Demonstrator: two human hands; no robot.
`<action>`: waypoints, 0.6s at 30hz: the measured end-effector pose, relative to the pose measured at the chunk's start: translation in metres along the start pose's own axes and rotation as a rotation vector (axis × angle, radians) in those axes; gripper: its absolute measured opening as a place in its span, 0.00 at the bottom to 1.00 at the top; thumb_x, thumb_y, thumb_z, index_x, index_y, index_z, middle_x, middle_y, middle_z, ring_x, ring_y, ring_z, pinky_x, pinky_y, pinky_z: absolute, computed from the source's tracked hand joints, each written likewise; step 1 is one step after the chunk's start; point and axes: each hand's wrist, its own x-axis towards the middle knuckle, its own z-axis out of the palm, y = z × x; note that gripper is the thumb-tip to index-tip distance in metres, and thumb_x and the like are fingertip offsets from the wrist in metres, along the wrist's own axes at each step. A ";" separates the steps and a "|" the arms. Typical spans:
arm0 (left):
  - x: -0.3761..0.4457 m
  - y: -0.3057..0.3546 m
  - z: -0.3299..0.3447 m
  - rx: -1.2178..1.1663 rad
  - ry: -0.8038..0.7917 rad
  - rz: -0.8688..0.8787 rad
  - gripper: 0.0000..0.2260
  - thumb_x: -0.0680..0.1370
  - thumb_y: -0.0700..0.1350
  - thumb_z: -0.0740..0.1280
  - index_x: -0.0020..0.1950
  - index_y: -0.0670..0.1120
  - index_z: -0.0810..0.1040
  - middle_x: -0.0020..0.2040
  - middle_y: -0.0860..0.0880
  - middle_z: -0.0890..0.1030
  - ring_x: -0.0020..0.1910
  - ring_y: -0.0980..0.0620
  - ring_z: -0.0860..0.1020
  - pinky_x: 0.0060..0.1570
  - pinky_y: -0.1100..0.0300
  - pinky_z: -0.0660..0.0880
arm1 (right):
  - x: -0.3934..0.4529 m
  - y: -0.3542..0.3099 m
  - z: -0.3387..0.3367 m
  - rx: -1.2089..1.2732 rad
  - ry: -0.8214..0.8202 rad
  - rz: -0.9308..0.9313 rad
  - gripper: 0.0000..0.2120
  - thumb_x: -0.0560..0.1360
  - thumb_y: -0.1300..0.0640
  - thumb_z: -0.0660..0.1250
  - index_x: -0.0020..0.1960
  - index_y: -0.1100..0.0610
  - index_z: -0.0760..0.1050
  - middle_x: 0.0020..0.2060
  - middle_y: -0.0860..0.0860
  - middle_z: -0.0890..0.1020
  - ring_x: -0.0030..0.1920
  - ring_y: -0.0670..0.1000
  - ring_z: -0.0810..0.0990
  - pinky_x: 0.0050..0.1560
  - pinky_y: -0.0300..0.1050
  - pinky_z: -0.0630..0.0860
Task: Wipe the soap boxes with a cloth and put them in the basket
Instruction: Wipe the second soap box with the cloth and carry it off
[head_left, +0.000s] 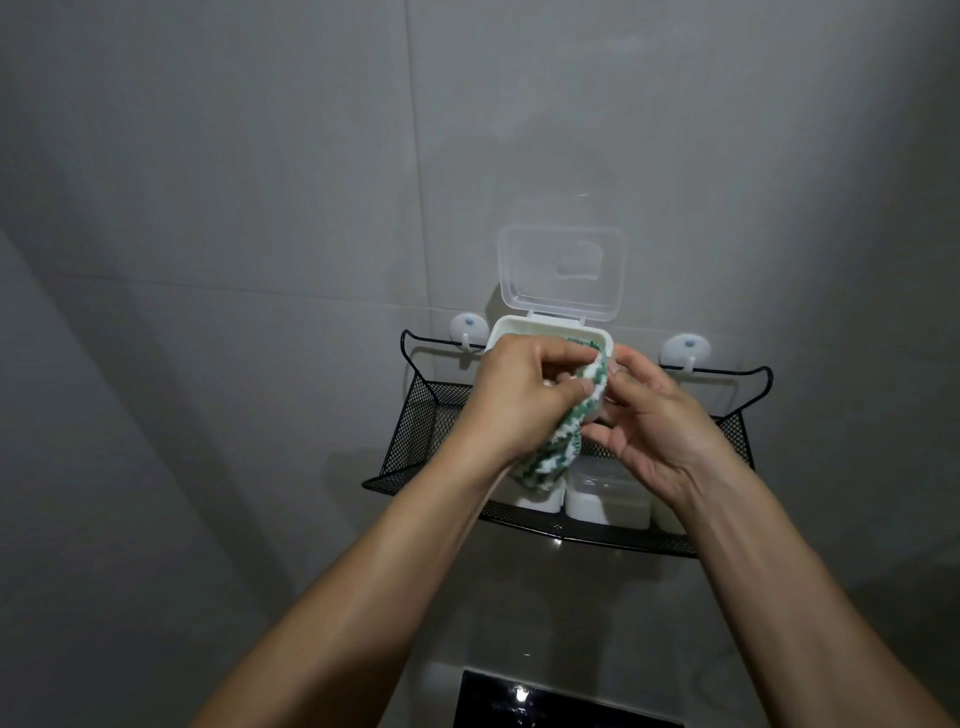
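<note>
While my left hand (524, 395) pinches the green-and-white cloth (550, 447) between thumb and curled fingers and works it into the open soap box (524, 330), my right hand (660, 421) steadies that box from the side, fingers bent round its far end. The box sits raised above the black mesh basket (415, 415), its clear lid (561, 273) hinged up toward the wall. Two more white boxes (608, 501) already stand in the basket.

To my judgement, the wipe is best done with the cloth pushed into each inner corner and along the rim. Grip must stay firm on the base, not the lid; the hinge looks thin. Then lid, underside, and closure before setting it down.
</note>
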 end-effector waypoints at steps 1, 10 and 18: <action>0.000 0.001 0.002 -0.022 0.034 -0.018 0.13 0.73 0.37 0.74 0.57 0.43 0.84 0.48 0.48 0.86 0.45 0.54 0.83 0.54 0.57 0.80 | 0.000 0.000 0.001 0.004 0.006 0.004 0.12 0.81 0.63 0.60 0.64 0.60 0.73 0.48 0.59 0.85 0.47 0.54 0.86 0.42 0.51 0.84; 0.005 0.009 0.015 0.149 0.144 -0.041 0.04 0.69 0.44 0.76 0.42 0.46 0.84 0.37 0.51 0.83 0.37 0.54 0.80 0.42 0.60 0.78 | 0.002 -0.002 0.002 0.018 0.052 0.045 0.06 0.83 0.59 0.59 0.54 0.58 0.75 0.44 0.59 0.86 0.40 0.54 0.87 0.42 0.53 0.85; 0.000 0.009 0.008 0.389 -0.018 0.007 0.03 0.68 0.42 0.75 0.41 0.47 0.85 0.37 0.52 0.83 0.39 0.55 0.80 0.37 0.65 0.74 | -0.003 0.000 0.002 -0.018 0.113 0.034 0.05 0.81 0.59 0.63 0.47 0.57 0.74 0.32 0.54 0.83 0.32 0.51 0.84 0.35 0.51 0.84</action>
